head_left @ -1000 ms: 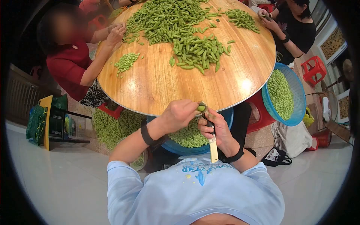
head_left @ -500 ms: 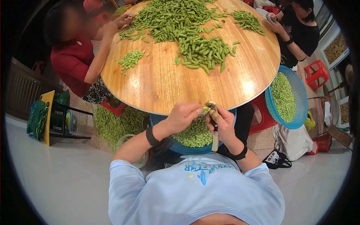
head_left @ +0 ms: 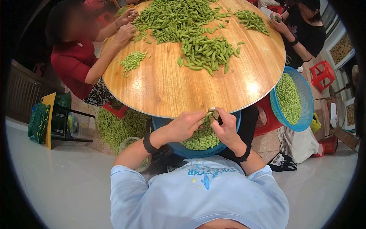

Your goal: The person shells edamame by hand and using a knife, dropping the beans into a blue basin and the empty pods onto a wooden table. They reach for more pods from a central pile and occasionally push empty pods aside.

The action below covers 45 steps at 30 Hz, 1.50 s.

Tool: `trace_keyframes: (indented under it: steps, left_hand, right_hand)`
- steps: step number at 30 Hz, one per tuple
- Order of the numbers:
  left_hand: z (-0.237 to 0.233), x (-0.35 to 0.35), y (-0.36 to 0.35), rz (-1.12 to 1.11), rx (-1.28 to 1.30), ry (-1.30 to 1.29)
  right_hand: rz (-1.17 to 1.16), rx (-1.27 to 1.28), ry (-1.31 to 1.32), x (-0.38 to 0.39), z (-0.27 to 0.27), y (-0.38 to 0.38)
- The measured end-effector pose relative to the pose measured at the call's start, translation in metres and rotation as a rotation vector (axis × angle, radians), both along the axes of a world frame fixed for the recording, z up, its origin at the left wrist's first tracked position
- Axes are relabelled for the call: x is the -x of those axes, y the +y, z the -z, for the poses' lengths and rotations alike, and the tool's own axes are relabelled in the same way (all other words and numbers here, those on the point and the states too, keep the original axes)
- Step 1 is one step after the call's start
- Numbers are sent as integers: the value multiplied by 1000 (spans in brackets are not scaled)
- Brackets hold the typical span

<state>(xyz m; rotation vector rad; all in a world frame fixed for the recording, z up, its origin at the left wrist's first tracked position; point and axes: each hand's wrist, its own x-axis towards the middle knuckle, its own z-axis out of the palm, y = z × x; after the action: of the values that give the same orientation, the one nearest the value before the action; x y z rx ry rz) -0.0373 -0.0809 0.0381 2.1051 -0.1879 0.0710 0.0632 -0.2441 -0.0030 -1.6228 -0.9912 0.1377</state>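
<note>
My left hand (head_left: 187,124) pinches a green bean pod (head_left: 208,115) just past the table's near edge. My right hand (head_left: 225,124) is closed close beside it, fingertips meeting at the pod. The small knife that showed in this hand a moment ago is hidden behind the fingers now; a dark, rounded tip shows by the thumb. Directly below both hands, a blue basin (head_left: 187,152) holds shelled green beans (head_left: 202,139).
A round wooden table (head_left: 164,84) carries heaped bean pods (head_left: 179,19) and a small pile of shelled beans (head_left: 132,61). Right stands a blue basket (head_left: 307,103) of beans; pods (head_left: 114,129) cover floor at left. Two people (head_left: 74,63) (head_left: 307,34) work at the table.
My right hand has turned over, so the knife's pale handle no longer shows. Both hands have shifted slightly. The person at left has brought both hands over the table edge.
</note>
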Motion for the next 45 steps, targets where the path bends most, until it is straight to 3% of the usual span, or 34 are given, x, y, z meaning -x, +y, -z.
trace_keyframes:
  steps: [3,5,11,12,14,17,26,34,40,42,45]
  left_hand:
    - [-4,2,0,-50,54,130]
    - [1,3,1,-59,-65,14]
    - [4,5,-2,-73,-109,-35]
    - [2,5,-2,-76,-108,-33]
    - [-4,4,0,-170,142,233]
    - [4,7,5,-169,254,223]
    - [14,11,2,-96,-48,-16]
    - [8,16,4,-3,-19,-28]
    - [3,16,2,43,1,-41]
    - [5,13,3,44,26,24]
    - [11,16,-1,74,-46,-106]
  right_hand:
    - [12,-17,-126,3,-1,3]
    - [22,-30,-227,3,-1,4]
    - [28,35,-284,-1,10,2]
    - [38,54,-205,0,8,-1]
    - [38,73,-128,2,1,-5]
    - [-74,17,-171,8,-10,-10]
    - [-131,14,-31,7,-4,0]
    - [-224,51,100,4,-9,-5]
    - [-298,-67,125,3,-9,-7]
    - [-284,-29,-40,0,-6,-6]
    - [-275,11,-181,-1,-4,-6]
